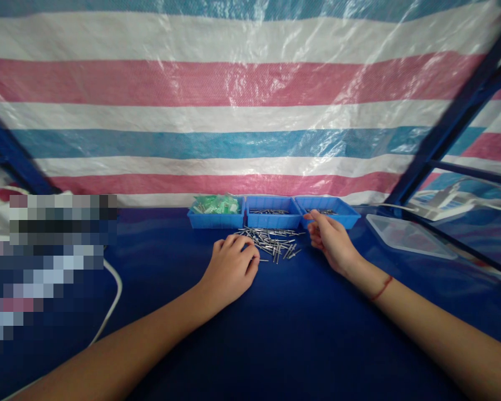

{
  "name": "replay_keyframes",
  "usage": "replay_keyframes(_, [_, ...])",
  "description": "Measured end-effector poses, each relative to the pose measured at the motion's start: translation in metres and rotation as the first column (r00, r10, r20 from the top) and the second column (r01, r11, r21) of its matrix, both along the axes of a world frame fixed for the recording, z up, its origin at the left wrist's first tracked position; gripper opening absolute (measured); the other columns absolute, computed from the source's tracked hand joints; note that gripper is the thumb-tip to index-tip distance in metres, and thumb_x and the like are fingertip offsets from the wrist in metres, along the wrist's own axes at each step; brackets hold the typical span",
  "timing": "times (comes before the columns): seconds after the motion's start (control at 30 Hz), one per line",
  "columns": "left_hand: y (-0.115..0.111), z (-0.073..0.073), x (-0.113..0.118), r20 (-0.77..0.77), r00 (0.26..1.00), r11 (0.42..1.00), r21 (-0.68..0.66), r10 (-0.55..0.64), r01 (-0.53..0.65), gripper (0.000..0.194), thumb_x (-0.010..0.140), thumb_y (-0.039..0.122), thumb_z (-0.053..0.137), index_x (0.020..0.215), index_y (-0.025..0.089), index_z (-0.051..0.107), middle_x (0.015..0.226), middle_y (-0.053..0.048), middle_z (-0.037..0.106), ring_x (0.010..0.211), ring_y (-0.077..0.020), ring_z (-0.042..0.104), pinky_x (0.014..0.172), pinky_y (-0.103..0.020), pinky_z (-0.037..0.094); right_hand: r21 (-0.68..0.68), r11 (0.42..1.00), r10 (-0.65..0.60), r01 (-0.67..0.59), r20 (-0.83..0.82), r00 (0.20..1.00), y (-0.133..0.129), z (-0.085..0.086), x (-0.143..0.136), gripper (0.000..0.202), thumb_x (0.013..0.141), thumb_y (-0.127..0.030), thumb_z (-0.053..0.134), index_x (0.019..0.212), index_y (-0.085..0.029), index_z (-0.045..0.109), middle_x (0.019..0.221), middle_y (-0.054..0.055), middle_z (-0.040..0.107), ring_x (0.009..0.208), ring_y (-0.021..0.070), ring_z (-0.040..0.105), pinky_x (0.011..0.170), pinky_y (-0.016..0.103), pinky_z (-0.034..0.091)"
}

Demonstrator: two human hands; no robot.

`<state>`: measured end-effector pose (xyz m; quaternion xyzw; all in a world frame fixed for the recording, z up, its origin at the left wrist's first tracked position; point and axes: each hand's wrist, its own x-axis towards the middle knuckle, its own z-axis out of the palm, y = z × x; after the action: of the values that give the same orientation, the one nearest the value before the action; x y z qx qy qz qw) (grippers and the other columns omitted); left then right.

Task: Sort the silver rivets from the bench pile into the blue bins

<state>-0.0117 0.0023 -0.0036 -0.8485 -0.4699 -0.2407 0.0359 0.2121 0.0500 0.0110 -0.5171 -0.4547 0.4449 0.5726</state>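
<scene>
A loose pile of blind rivets (273,243), slim and silvery, lies on the dark blue table in front of three blue bins. At the pile's left edge rests my left hand (229,266), palm down with the fingers curled together. Its fingertips are hidden, and one thin pin lies by its thumb side. My right hand (332,240) is at the front of the right bin (350,216), fingers bent and thumb close to the index finger. Whatever it pinches is too small to make out. More rivets lie inside the right bin and the middle bin (273,221).
The left bin (217,222) holds green and clear plastic bags (217,204). A translucent lid (409,236) lies at the right, near a white power strip (442,203). A white cable (117,284) crosses the left side. Blue metal posts (426,150) frame a striped sheet behind.
</scene>
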Motion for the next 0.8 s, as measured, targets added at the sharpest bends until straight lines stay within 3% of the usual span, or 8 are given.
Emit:
replay_keyframes(0.1, [-0.001, 0.002, 0.001, 0.027, 1.0, 1.0, -0.019, -0.004, 0.004, 0.017, 0.091, 0.023, 0.043, 0.086, 0.021, 0.06, 0.101, -0.003, 0.062, 0.101, -0.0234, 0.05, 0.083, -0.041, 0.036, 0.063, 0.981, 0.163, -0.183, 0.242, 0.957, -0.009, -0.003, -0.01, 0.03, 0.076, -0.046, 0.058, 0.078, -0.015, 0.059, 0.059, -0.004, 0.045, 0.046, 0.0064, 0.037, 0.041, 0.02, 0.029])
replay_keyframes(0.2, [0.0, 0.005, 0.001, 0.1, 0.995, 0.999, -0.034, -0.025, 0.029, 0.017, 0.093, 0.025, 0.041, 0.089, 0.02, 0.057, 0.095, -0.002, 0.062, 0.095, -0.021, 0.052, 0.082, -0.037, 0.037, 0.116, 0.885, 0.352, -0.451, 0.468, 0.811, -0.02, -0.006, -0.02, 0.025, 0.075, -0.04, 0.062, 0.079, -0.015, 0.061, 0.063, -0.002, 0.052, 0.053, 0.0089, 0.044, 0.05, 0.023, 0.037])
replay_keyframes(0.27, [0.002, 0.005, 0.0, 0.165, 0.984, 0.996, -0.048, -0.066, 0.075, 0.016, 0.093, 0.025, 0.041, 0.09, 0.02, 0.056, 0.091, -0.002, 0.063, 0.09, -0.019, 0.054, 0.08, -0.035, 0.038, 0.126, 0.831, 0.396, -0.542, 0.552, 0.734, -0.027, -0.008, -0.025, 0.023, 0.075, -0.037, 0.063, 0.086, -0.016, 0.063, 0.065, -0.002, 0.054, 0.052, 0.0087, 0.043, 0.05, 0.023, 0.037])
replay_keyframes(0.43, [0.005, 0.004, -0.001, 0.289, 0.943, 0.979, -0.069, -0.166, 0.193, 0.015, 0.093, 0.023, 0.04, 0.092, 0.019, 0.055, 0.086, -0.001, 0.063, 0.083, -0.0155, 0.058, 0.078, -0.031, 0.04, 0.22, 0.806, 0.319, -0.55, 0.621, 0.716, -0.037, -0.007, -0.031, 0.018, 0.079, -0.032, 0.061, 0.085, -0.017, 0.066, 0.066, -0.001, 0.055, 0.05, 0.0083, 0.041, 0.046, 0.023, 0.035])
replay_keyframes(0.8, [0.003, 0.009, 0.0, 0.284, 0.943, 0.962, -0.156, -0.175, 0.226, 0.021, 0.094, 0.024, 0.038, 0.085, 0.02, 0.056, 0.077, 0.003, 0.065, 0.078, -0.0137, 0.06, 0.082, -0.032, 0.038, 0.287, 0.797, 0.282, -0.532, 0.602, 0.747, -0.035, -0.01, -0.03, 0.016, 0.08, -0.032, 0.061, 0.086, -0.019, 0.065, 0.076, 0.003, 0.061, 0.056, 0.0099, 0.047, 0.05, 0.024, 0.039])
